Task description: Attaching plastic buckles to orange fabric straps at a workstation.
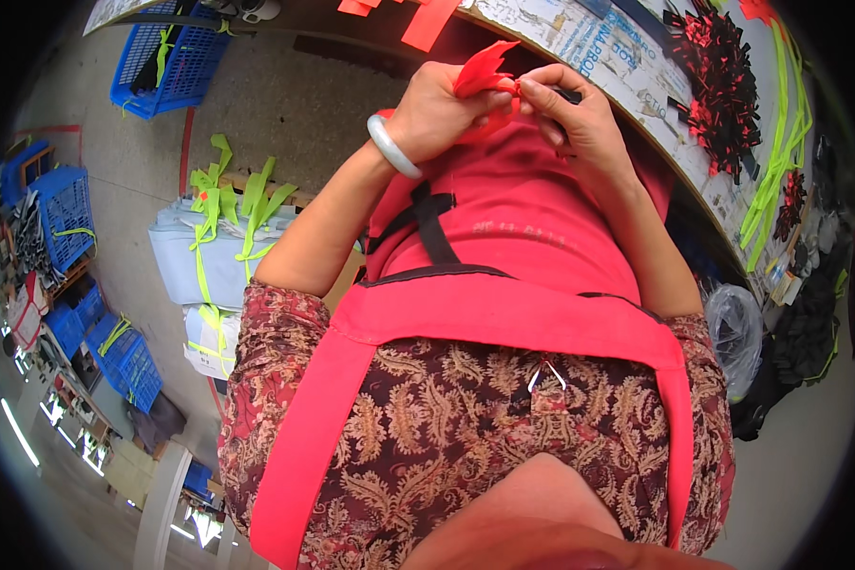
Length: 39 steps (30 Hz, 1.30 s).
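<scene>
Pinched between both hands, a red fabric piece (pixel 484 71) sits at the table edge (pixel 636 104); left hand (pixel 437 114) and right hand (pixel 579 119) close on it, fingertips partly hidden by folds.

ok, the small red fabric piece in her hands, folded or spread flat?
Folded: the small red fabric piece is bunched to a point, pinched between left hand and right hand above the red apron.

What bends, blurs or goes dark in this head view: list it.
Head view: fisheye curves the table edge and blackens the corners; lighting is even, with no hard shadows; the left hand and right hand, pinching a red fabric piece, are sharp; the chin at the lower edge is blurred; the floor lights at lower left glare.
</scene>
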Tool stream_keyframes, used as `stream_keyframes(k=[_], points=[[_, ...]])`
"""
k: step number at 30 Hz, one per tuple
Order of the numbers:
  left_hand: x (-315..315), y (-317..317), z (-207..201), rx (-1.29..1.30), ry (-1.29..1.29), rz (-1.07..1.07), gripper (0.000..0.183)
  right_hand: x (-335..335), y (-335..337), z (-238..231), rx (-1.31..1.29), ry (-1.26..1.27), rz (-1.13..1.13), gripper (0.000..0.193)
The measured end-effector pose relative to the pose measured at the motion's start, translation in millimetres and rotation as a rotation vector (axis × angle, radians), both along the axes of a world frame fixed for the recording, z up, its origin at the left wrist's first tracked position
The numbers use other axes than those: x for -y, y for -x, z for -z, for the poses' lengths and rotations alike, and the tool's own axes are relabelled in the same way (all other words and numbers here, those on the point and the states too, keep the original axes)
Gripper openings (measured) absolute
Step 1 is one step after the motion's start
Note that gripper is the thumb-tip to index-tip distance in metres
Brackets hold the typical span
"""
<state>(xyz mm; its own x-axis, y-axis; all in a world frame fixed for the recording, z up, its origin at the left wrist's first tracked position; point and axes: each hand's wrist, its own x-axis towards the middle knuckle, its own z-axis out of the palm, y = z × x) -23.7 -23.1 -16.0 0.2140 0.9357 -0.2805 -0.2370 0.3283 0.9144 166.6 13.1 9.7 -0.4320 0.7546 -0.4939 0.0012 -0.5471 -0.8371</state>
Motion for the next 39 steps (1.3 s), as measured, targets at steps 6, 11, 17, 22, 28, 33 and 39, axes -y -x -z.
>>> stream_keyframes(k=[6, 11, 17, 22, 28, 33, 39], points=[[0.1, 0.4, 3.1, -0.068, -0.045, -0.021, 0.009, 5.0, 6.1, -1.5, 0.021, -0.059, 0.011, 0.017], [-1.8, 0.1, 8.9, -0.258, -0.145, 0.024, 0.009, 7.7, 7.7, -2.5, 0.124, -0.177, -0.013, 0.018], [-3.1, 0.0, 2.0, -0.156, -0.104, -0.015, 0.009, 5.0, 4.2, -4.5, 0.061, -0.064, -0.028, 0.018], [-2.7, 9.5, -3.7, -0.076, -0.061, -0.058, 0.012, -10.2, -17.1, -2.6, -0.042, -0.107, 0.022, 0.021], [-12.0, 12.8, -15.4, -0.022, -0.146, -0.013, 0.016, -9.3, -3.6, 3.9, 0.004, 0.028, -0.059, 0.023], [-15.1, 22.1, -18.9, -0.046, -0.049, 0.016, 0.016, -9.3, 1.1, -12.2, 0.052, -0.368, 0.018, 0.016], [-14.8, 26.8, -29.6, 0.122, 0.04, 0.118, 0.019, -3.7, 3.9, -28.9, 0.076, -0.362, -0.132, 0.015]])
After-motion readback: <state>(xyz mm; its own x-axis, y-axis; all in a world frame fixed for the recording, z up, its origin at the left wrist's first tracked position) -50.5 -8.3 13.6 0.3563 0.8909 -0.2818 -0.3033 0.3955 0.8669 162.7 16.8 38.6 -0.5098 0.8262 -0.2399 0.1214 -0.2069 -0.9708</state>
